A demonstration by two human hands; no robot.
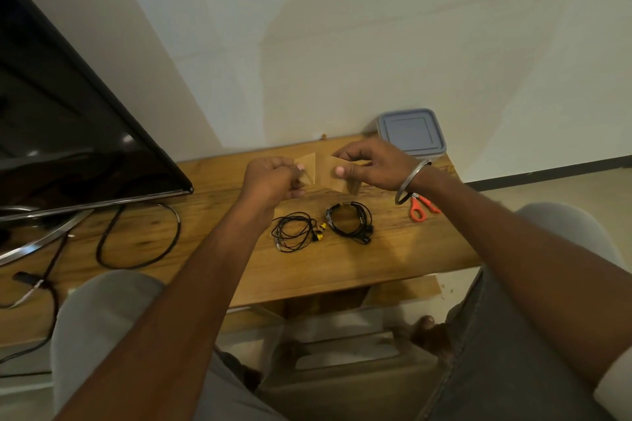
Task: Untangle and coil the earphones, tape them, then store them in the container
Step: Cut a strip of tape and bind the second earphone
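Note:
Two coiled black earphone sets lie on the wooden table [342, 270]: one with yellow tips [297, 232] on the left, one all black [350, 221] on the right. Above them my left hand [270, 179] pinches a piece of brown tape [307, 166]. My right hand [367, 164] pinches a second brown tape piece [342, 178]. The two pieces are held a little apart, with a small gap between them. A lidded plastic container [412, 133] with a blue-grey lid stands at the table's far right corner, behind my right hand.
Orange-handled scissors [422, 207] lie right of the earphones, under my right wrist. A dark TV screen [68, 133] on a metal stand fills the left side, with a black cable loop [143, 239] on the table. A wall stands right behind the table.

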